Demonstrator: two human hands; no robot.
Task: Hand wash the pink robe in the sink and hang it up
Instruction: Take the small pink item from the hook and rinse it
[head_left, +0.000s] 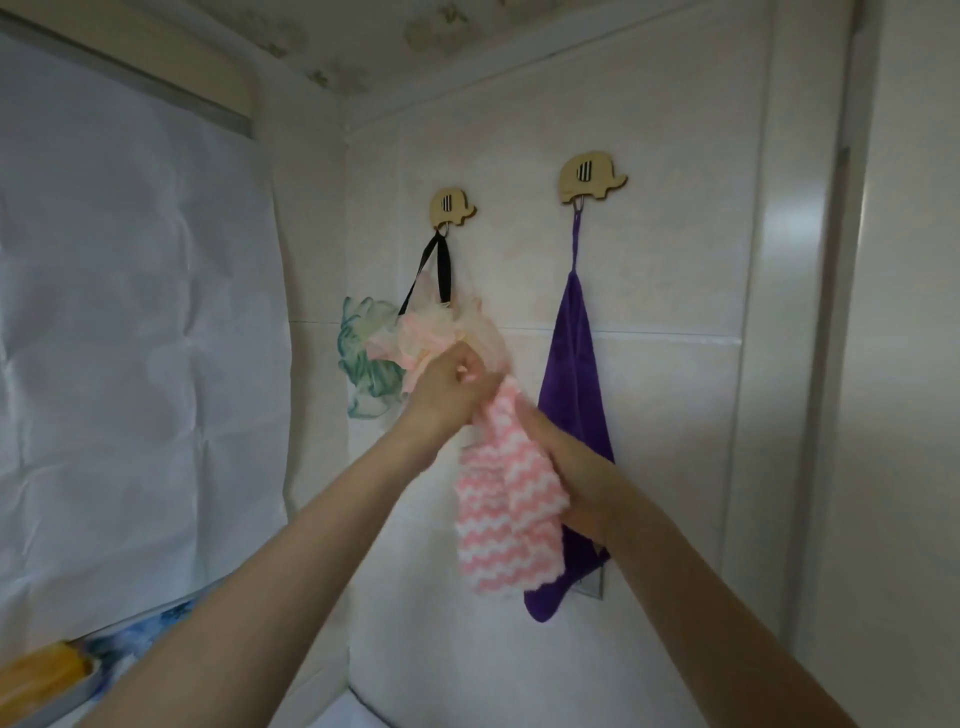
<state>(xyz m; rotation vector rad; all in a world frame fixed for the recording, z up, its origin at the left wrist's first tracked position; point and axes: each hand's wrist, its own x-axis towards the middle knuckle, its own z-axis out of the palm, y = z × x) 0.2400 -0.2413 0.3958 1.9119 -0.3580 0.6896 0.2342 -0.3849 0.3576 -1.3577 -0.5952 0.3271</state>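
Held the pink robe (501, 499) up in mid-air before a pale, glossy tiled wall (670, 291), just below the left elephant hook (452, 208). Looked thick and fluffy: a plush knit in pink and white zigzag bands, bunched narrow at the top and hanging wider and limp toward its lower edge. Pinched that narrow top end with the left hand (449, 387), fingers (470, 371) curled tight round the fabric. Clasped the right edge lower down with the right hand (576, 486), palm against the pile; could not see those fingertips, tucked behind the cloth. Hung from the two hands alone, not yet on a hook.

Saw on the left elephant hook — flat, wooden, with a striped ear — a black strap (434, 270) and frilly mesh: a pale pink puff (441, 332) right behind the left hand, a green puff (366, 358) beside it. Found the right elephant hook (592, 175), same shape, carrying a purple towel (571, 374) by a thin loop; soft, matte, draped in a long point, partly behind the robe and the right wrist. Noted a creased white sheet (130, 312) over the left side, blotchy stains on the ceiling (358, 57), and a yellow shape (41, 670) by a blue-patterned cloth (150, 629) in the bottom left corner — too blurred to name.
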